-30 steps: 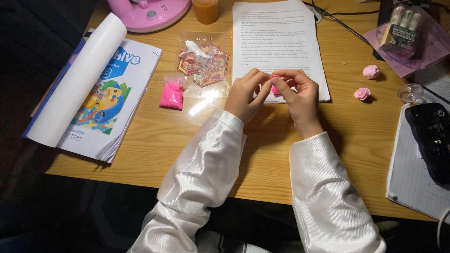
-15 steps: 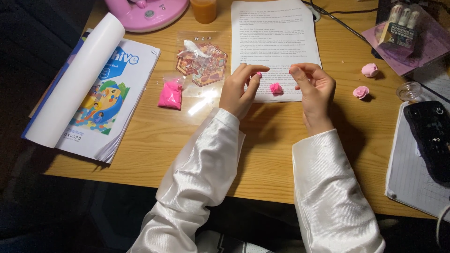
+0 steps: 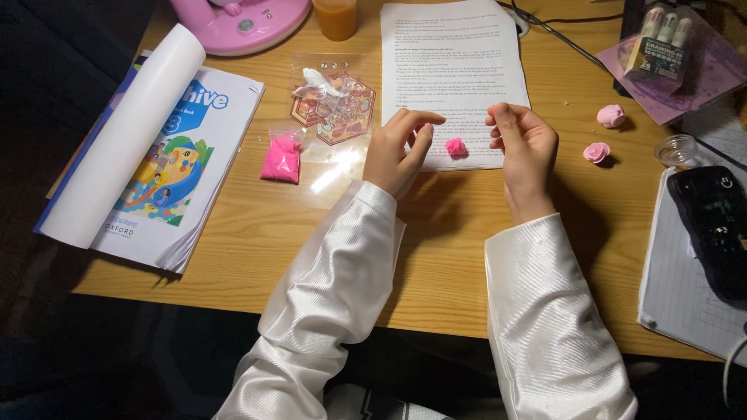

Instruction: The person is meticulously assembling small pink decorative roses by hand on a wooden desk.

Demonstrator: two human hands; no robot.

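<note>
A small bright pink clay rose point(image 3: 455, 147) lies on the printed sheet of paper point(image 3: 451, 54), between my two hands. My left hand point(image 3: 398, 149) rests just left of it with fingers loosely curled and holds nothing. To the right of the rose my right hand point(image 3: 526, 149) hovers with fingers apart, also without anything in it. Neither hand touches the rose. Both arms wear shiny white sleeves.
Two pale pink clay roses point(image 3: 611, 116) point(image 3: 597, 152) lie at the right. A bag of pink clay point(image 3: 281, 158) and a clear sticker packet point(image 3: 334, 107) sit left of my hands. A workbook with a rolled page point(image 3: 148, 155), a pink lamp base point(image 3: 241, 23), a marker box point(image 3: 657, 43) and a black device point(image 3: 712, 229) ring the wooden desk point(image 3: 257, 233).
My hands were together working the pink clay piece; they have parted, and the small rose now lies on the paper between them.
</note>
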